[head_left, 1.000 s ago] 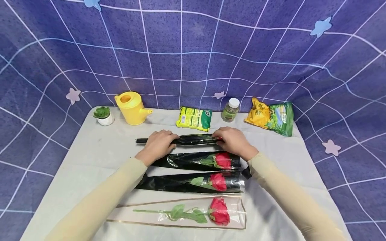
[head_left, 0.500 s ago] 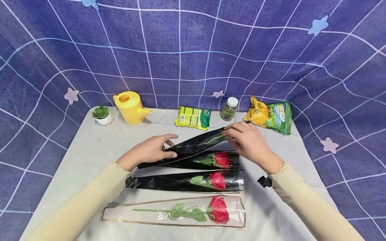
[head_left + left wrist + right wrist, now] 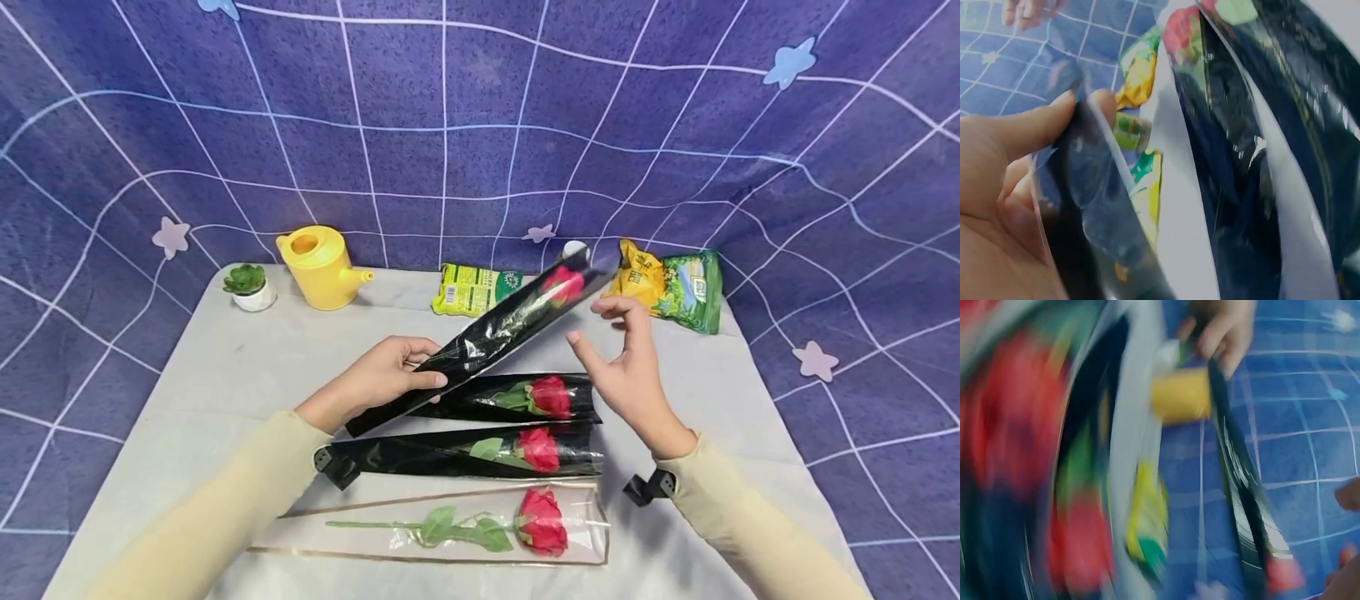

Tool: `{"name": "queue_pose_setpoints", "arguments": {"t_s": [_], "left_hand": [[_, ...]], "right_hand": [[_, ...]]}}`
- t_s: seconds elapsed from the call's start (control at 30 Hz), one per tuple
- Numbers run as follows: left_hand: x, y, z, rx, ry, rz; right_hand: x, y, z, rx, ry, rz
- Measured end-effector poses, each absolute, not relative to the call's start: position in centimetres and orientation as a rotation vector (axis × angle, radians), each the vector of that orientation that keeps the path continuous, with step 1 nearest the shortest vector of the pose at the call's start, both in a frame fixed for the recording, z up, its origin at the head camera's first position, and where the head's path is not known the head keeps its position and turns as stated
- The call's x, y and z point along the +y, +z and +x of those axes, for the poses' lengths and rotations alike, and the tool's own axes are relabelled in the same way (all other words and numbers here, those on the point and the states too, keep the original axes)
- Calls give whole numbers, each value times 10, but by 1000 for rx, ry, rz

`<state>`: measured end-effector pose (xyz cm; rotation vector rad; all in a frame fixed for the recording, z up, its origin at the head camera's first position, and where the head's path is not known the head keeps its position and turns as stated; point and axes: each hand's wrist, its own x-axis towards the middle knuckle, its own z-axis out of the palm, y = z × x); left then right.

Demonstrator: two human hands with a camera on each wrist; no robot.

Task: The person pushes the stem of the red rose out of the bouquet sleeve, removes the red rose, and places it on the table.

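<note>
My left hand (image 3: 386, 373) grips the lower part of a wrapped rose (image 3: 498, 332), thumb on top of the black sleeve. The flower end is raised and tilts up to the far right; in the left wrist view the thumb pinches the dark wrapper (image 3: 1094, 200). My right hand (image 3: 630, 367) is off the rose, just right of its bloom, with thumb and fingers spread and nothing between them. Under the raised stem lie a second black-wrapped rose (image 3: 551, 397) and a third black-wrapped rose (image 3: 538, 450). Closest to me lies a rose in a clear, gold-edged sleeve (image 3: 543, 522).
Along the back edge stand a potted succulent (image 3: 251, 287), a yellow watering can (image 3: 318, 268), a yellow-green packet (image 3: 468, 290) and an orange-green bag (image 3: 671, 287). The raised rose partly hides a white-capped jar (image 3: 575, 249). A blue gridded cloth (image 3: 480, 100) hangs behind the white table.
The rear rose was flat under both hands. Its flower end has swung up and away, and the right hand has let go and opened. The left hand keeps hold of the stem end.
</note>
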<state>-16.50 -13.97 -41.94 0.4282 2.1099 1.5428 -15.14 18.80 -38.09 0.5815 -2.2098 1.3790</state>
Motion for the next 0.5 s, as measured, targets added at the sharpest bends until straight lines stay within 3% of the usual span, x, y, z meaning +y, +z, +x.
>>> {"name": "queue_pose_setpoints", "arguments": {"t_s": [0.2,0.5], "left_hand": [[-124,-415,-150,2020,1726,437],[-101,-414,-128,2132,1617,500]], "right_hand": [[171,-379,-145,-2034,2515,69],[155,-375,-147,-1829,2529,81]]}}
